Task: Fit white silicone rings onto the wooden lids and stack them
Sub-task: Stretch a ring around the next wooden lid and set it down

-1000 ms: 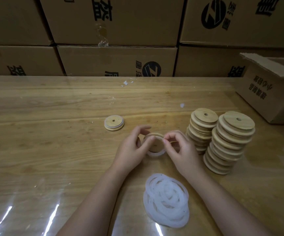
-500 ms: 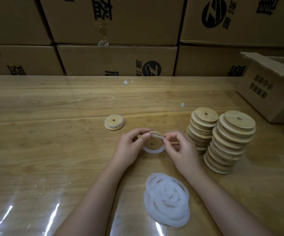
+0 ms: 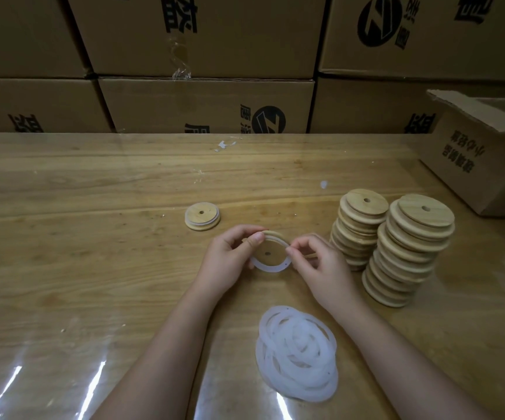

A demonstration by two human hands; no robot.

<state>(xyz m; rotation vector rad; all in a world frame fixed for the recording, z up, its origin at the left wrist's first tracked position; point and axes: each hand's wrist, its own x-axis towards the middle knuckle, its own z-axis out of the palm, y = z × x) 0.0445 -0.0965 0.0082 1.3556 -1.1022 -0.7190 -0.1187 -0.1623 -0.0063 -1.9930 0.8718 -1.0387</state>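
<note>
1. We take the pile of loose white rings (image 3: 296,356) on the table (image 3: 93,237) as our landmark.
2. Just beyond it, the left hand (image 3: 230,262) and right hand (image 3: 324,268) each pinch the wooden lid (image 3: 271,253) with curled fingers. A white ring (image 3: 268,269) sits partly round the lid.
3. Beyond and right of the pile stand two lid stacks (image 3: 408,253). Beyond and left lies one ringed lid (image 3: 202,215).
4. Far beyond the pile, cartons (image 3: 206,107) show a round black logo and black characters we cannot read. The open box (image 3: 472,156), far right, bears characters too.
</note>
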